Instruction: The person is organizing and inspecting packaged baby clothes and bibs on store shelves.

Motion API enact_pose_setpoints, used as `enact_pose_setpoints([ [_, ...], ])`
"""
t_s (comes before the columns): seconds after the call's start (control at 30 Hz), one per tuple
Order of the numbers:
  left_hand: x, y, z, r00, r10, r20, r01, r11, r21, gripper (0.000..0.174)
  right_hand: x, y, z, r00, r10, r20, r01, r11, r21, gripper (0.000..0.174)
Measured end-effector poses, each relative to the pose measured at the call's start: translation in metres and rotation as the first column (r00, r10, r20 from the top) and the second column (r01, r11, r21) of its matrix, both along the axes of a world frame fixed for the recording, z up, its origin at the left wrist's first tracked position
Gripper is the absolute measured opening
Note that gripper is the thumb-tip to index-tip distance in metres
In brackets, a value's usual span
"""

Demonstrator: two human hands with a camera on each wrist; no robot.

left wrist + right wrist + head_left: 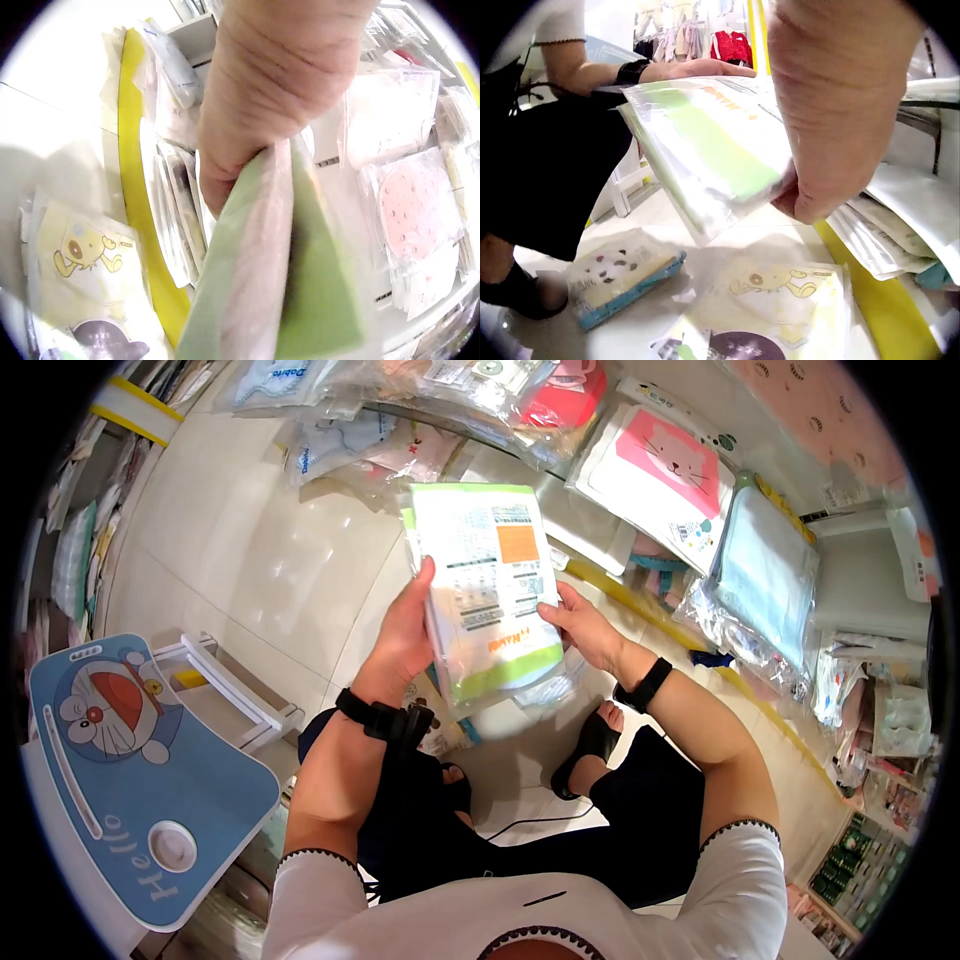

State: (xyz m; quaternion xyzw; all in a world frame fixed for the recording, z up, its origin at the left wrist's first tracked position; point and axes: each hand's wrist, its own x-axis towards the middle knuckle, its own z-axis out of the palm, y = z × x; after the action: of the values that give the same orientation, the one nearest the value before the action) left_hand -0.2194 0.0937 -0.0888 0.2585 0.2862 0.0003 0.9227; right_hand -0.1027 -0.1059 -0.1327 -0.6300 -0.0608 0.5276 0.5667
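Observation:
In the head view, a flat white and green package [480, 585] in clear plastic, with printed text and an orange block, is held up above the floor. My left hand [403, 625] grips its left side, with the thumb along the front edge. On the opposite side my right hand [592, 628] pinches the lower right edge, thumb on the printed face. The left wrist view shows the package [251, 270] edge-on below the left hand [281, 75]. In the right wrist view the package's green band [720, 146] slants beside the right hand [840, 112], whose fingers are partly hidden.
A blue folding table [200, 760] with a cartoon cat stands at the left. Bagged goods fill the shelf, among them a pink cat package [672, 465] and a light-blue bag [765, 570]. On the floor lie a yellow-print package [780, 307] and a spotted package [622, 274].

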Motion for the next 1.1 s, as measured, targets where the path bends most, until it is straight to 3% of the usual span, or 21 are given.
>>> enact_pose_setpoints([
  [0.07, 0.002, -0.006, -0.01, 0.999, -0.007, 0.037, 0.006, 1.0, 0.023, 0.045, 0.002, -0.004, -0.01, 0.986, 0.091, 0.14, -0.071, 0.987, -0.146, 0.06],
  [0.1, 0.004, -0.012, -0.014, 0.999, 0.009, 0.041, -0.011, 0.999, 0.051, 0.043, -0.002, -0.003, 0.002, 0.959, 0.114, 0.258, -0.07, 0.982, -0.174, 0.072],
  [0.2, 0.008, -0.028, -0.015, 1.0, 0.028, 0.009, -0.028, 0.997, 0.067, 0.037, -0.017, 0.001, -0.01, 0.674, 0.231, 0.701, -0.104, 0.97, -0.22, 0.083],
  [0.33, 0.008, -0.046, -0.006, 0.997, -0.065, -0.031, 0.069, 0.989, 0.134, 0.044, -0.037, 0.024, 0.022, 0.898, 0.11, 0.426, -0.1, 0.994, -0.047, 0.091],
  [0.37, 0.008, -0.049, -0.004, 0.998, -0.061, -0.034, 0.065, 0.988, 0.137, 0.044, -0.037, 0.025, 0.012, 0.897, 0.105, 0.43, -0.092, 0.994, -0.05, 0.089],
  [0.47, 0.006, -0.046, -0.009, 0.996, -0.068, -0.05, 0.074, 0.987, 0.144, 0.044, -0.031, 0.022, 0.035, 0.951, 0.077, 0.298, -0.085, 0.996, 0.014, 0.08],
  [0.53, 0.006, -0.037, -0.015, 0.997, -0.054, -0.055, 0.062, 0.986, 0.154, 0.044, -0.022, 0.012, 0.035, 0.991, -0.059, 0.123, 0.04, 0.988, 0.147, 0.057],
  [0.6, 0.005, -0.026, -0.02, 0.998, -0.022, -0.054, 0.031, 0.985, 0.172, 0.044, -0.002, -0.007, 0.026, 0.993, -0.111, -0.04, 0.111, 0.994, 0.005, 0.046],
  [0.7, 0.006, -0.009, -0.015, 1.0, 0.007, -0.029, -0.001, 0.983, 0.183, 0.042, 0.016, -0.034, 0.006, 0.972, -0.222, -0.072, 0.223, 0.975, 0.005, 0.037],
  [0.9, 0.003, -0.001, -0.003, 0.988, 0.113, -0.107, -0.086, 0.97, 0.227, 0.034, 0.033, -0.059, 0.0, 0.939, -0.217, -0.267, 0.231, 0.973, 0.023, 0.032],
  [1.1, 0.001, -0.001, -0.015, 0.989, 0.138, -0.052, -0.103, 0.898, 0.429, 0.032, 0.037, -0.068, -0.006, 0.903, -0.246, -0.352, 0.284, 0.957, 0.059, 0.032],
])
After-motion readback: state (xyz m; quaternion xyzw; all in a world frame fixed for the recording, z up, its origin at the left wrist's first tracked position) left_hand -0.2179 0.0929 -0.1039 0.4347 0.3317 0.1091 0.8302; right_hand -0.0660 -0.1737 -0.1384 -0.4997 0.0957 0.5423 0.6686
